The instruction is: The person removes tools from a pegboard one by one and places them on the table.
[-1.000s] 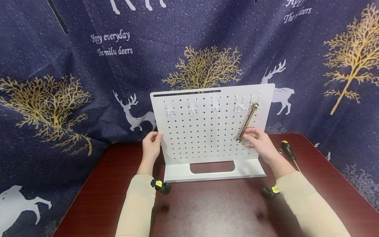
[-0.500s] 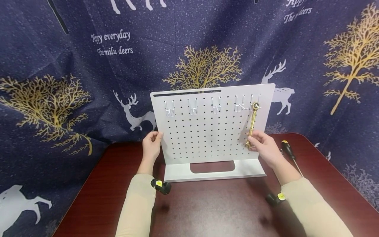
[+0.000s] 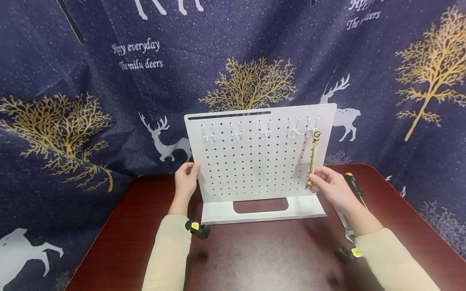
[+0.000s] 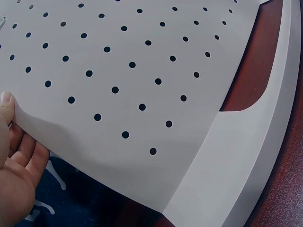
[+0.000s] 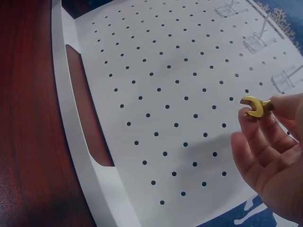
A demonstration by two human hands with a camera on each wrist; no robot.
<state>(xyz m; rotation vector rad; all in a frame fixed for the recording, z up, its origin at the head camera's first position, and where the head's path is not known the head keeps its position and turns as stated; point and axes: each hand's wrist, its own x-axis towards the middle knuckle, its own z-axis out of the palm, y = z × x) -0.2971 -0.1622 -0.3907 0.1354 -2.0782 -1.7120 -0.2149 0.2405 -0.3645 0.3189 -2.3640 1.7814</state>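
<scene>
A white pegboard stand (image 3: 244,173) stands upright on the table. At its left edge, my left hand (image 3: 186,181) pinches the board between thumb and fingers. My right hand (image 3: 330,189) grips the lower end of a gold combination wrench (image 3: 313,157), held nearly upright before the board's right side. The wrench's ring end is at the top, by the rightmost wire hook (image 3: 310,131); whether they touch I cannot tell. In the right wrist view, the wrench's open end (image 5: 254,108) pokes out between thumb and fingers.
Several other wire hooks (image 3: 236,135) line the top of the board. A black screwdriver with a yellow cap (image 3: 354,185) lies right of the stand. Partly behind my right forearm is a silver wrench (image 3: 345,224). A patterned blue cloth (image 3: 164,89) hangs behind the table.
My right hand has closed round the gold wrench and moved down and right. The wrench has swung from slanted to nearly upright, and its ring end sits lower. My left hand stays put.
</scene>
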